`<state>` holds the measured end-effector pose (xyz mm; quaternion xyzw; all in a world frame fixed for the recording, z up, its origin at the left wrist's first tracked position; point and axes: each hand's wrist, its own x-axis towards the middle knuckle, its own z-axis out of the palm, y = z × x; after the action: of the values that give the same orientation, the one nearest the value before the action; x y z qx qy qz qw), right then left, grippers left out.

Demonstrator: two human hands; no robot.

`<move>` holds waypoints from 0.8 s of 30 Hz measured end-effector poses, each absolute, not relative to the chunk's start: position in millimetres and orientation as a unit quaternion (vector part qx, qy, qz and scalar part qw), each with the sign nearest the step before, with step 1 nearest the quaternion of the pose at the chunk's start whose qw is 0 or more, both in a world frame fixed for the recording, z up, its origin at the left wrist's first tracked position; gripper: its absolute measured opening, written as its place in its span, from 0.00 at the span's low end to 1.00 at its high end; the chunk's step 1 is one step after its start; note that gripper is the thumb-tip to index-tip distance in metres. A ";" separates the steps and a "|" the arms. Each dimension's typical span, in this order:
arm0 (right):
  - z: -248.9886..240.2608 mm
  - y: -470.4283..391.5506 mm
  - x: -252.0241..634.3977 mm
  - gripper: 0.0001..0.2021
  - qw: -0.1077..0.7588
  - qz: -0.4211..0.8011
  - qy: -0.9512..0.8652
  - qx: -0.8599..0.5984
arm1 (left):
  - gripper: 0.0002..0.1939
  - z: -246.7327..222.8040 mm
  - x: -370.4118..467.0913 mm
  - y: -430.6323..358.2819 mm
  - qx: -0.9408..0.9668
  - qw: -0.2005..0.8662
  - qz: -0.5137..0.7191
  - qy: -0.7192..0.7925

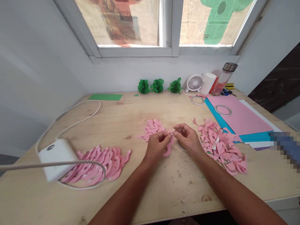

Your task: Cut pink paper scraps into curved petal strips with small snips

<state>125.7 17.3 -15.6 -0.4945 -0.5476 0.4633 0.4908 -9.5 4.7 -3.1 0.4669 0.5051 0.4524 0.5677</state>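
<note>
My left hand (158, 143) pinches a curved pink paper cutout (167, 152) that hangs below its fingertips. Close beside it, my right hand (186, 137) has thumb and forefinger together at the cutout's upper end; a tiny whitish bit shows there, too small to name. A tape roll (180, 146) lies partly hidden under my right hand. Just beyond my left hand is a small pile of pink cutouts (153, 126). Further left, a larger row of curved pink cutouts (100, 164) with small white patches lies overlapped on the table.
Pink paper scraps (220, 143) are heaped on the right. Behind them lie pink sheets (241, 115) with a tape roll (223, 110) on top. A white power box (57, 159) with a looping cable is at left. Green paper figures (157, 85), a fan (195, 82) and a bottle (225, 78) line the wall.
</note>
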 end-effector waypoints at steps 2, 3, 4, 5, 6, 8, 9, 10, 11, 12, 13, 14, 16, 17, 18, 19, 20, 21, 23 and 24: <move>-13.8 15.6 125.0 0.13 0.490 0.461 -0.560 -0.483 | 0.10 -2.7 -9.1 4.3 0.467 0.571 0.449 0.504; -13.5 14.8 124.8 0.13 0.490 0.459 -0.565 -0.479 | 0.10 -2.5 -8.8 4.2 0.468 0.572 0.447 0.505; -13.6 14.2 124.7 0.13 0.490 0.457 -0.569 -0.477 | 0.10 -2.2 -8.6 4.1 0.469 0.572 0.444 0.505; -13.9 13.7 124.7 0.12 0.491 0.453 -0.572 -0.476 | 0.10 -1.9 -8.5 3.9 0.471 0.574 0.440 0.505; -14.2 13.4 124.8 0.12 0.492 0.449 -0.573 -0.477 | 0.09 -1.6 -8.4 3.8 0.473 0.575 0.438 0.504; -14.7 13.2 125.3 0.12 0.494 0.445 -0.574 -0.478 | 0.09 -0.9 -8.7 3.7 0.475 0.579 0.434 0.501; -14.9 13.5 125.7 0.11 0.496 0.445 -0.573 -0.477 | 0.09 -0.7 -9.1 3.8 0.475 0.582 0.432 0.499; -15.0 14.0 126.3 0.11 0.499 0.446 -0.570 -0.477 | 0.09 -0.6 -9.6 4.0 0.476 0.584 0.430 0.497; -15.0 14.7 126.9 0.11 0.502 0.449 -0.565 -0.476 | 0.09 -0.6 -10.3 4.3 0.476 0.587 0.429 0.495; -15.1 15.7 127.6 0.11 0.507 0.454 -0.557 -0.476 | 0.09 -0.8 -11.0 4.7 0.476 0.589 0.428 0.493; -15.1 16.8 128.5 0.12 0.514 0.461 -0.546 -0.475 | 0.09 -1.1 -11.7 5.2 0.477 0.591 0.428 0.490; -15.0 18.0 129.3 0.12 0.520 0.468 -0.535 -0.474 | 0.10 -1.4 -12.4 5.7 0.476 0.595 0.428 0.486; -14.4 20.0 131.0 0.12 0.532 0.482 -0.511 -0.473 | 0.11 -2.0 -13.5 6.6 0.472 0.611 0.423 0.474; -13.7 20.7 131.8 0.12 0.538 0.488 -0.499 -0.473 | 0.12 -2.3 -13.8 6.8 0.470 0.622 0.417 0.467; -12.8 21.0 132.4 0.12 0.543 0.494 -0.488 -0.472 | 0.13 -2.5 -14.1 7.0 0.468 0.633 0.410 0.460; -11.8 21.0 132.8 0.13 0.550 0.500 -0.477 -0.469 | 0.14 -2.8 -14.2 7.0 0.466 0.644 0.404 0.454; -10.6 20.8 133.1 0.13 0.555 0.507 -0.466 -0.466 | 0.15 -3.1 -14.2 7.0 0.464 0.653 0.398 0.448; -9.5 20.6 133.3 0.13 0.561 0.512 -0.456 -0.464 | 0.15 -3.5 -14.3 7.0 0.462 0.660 0.392 0.444; -7.7 20.2 133.4 0.14 0.568 0.516 -0.441 -0.464 | 0.14 -4.8 -14.3 7.2 0.460 0.669 0.384 0.440; -7.2 20.2 133.4 0.14 0.570 0.516 -0.437 -0.466 | 0.13 -5.6 -14.4 7.4 0.460 0.671 0.380 0.441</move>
<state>133.4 20.2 -7.2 -0.4662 -0.4370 0.5161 0.5703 -14.4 7.4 -5.6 0.4601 0.4409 0.3797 0.6706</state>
